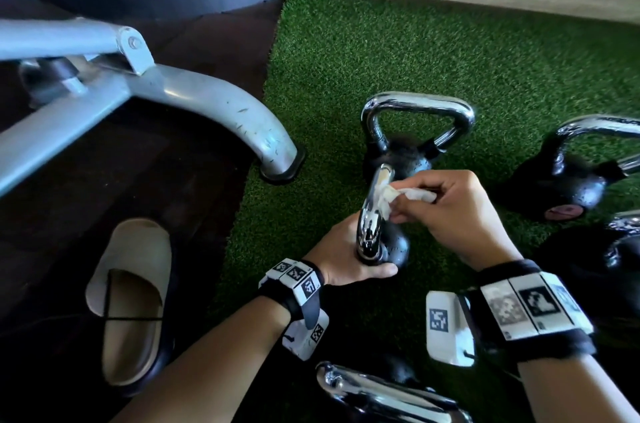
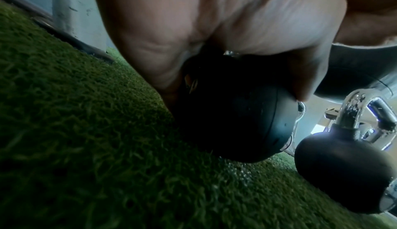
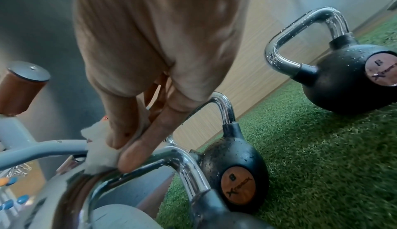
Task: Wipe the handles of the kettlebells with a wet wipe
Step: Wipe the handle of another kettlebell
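On the green turf, a small black kettlebell (image 1: 394, 246) is tilted, and my left hand (image 1: 349, 263) grips it where the chrome handle (image 1: 372, 211) meets the ball. In the left wrist view my fingers curl round the black ball (image 2: 236, 122). My right hand (image 1: 450, 211) pinches a white wet wipe (image 1: 412, 194) and presses it against the upper part of that handle. The right wrist view shows thumb and forefinger holding the wipe (image 3: 101, 153) on the chrome bar (image 3: 154, 159).
Other kettlebells stand around: one just behind (image 1: 415, 117), one to the right (image 1: 561, 180), one at the far right (image 1: 616, 249), one handle near me (image 1: 381, 391). A grey machine leg (image 1: 242, 121) and a beige slipper (image 1: 135, 301) are on the left.
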`<state>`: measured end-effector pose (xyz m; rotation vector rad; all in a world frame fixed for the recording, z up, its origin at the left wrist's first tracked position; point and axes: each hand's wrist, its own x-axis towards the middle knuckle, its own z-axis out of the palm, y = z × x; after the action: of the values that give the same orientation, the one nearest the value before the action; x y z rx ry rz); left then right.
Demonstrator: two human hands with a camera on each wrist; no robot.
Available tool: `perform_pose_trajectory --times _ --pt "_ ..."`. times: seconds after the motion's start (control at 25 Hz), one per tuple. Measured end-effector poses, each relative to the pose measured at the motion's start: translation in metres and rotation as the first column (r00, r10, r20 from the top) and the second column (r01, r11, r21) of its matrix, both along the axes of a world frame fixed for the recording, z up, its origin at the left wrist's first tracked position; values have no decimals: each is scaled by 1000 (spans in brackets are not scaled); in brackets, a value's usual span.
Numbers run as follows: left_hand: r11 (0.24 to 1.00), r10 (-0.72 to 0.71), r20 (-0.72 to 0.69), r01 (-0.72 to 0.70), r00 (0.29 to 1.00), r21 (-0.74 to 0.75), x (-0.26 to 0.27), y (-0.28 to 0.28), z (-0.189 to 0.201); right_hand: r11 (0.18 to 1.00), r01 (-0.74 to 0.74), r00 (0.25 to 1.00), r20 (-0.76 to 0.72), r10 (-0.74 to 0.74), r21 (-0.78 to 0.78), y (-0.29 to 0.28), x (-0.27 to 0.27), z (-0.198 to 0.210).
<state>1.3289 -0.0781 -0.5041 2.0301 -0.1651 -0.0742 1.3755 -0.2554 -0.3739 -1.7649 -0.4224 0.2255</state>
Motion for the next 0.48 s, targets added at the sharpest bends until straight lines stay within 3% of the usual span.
perform_pose_trajectory --times 0.08,0.2,0.36,0.48 --pt "999 -34 -16 34 999 -4 3 1 2 998 -61 997 -53 61 0 0 -6 3" --pt "992 -81 -65 87 995 92 7 1 0 975 -175 982 -98 163 -137 2 -22 2" --pt "994 -90 -100 95 991 47 8 3 3 976 -134 990 -77 122 -171 8 -19 -2" --pt "991 -126 -100 131 987 39 4 11 2 939 -126 991 -7 130 -320 12 -19 -17"
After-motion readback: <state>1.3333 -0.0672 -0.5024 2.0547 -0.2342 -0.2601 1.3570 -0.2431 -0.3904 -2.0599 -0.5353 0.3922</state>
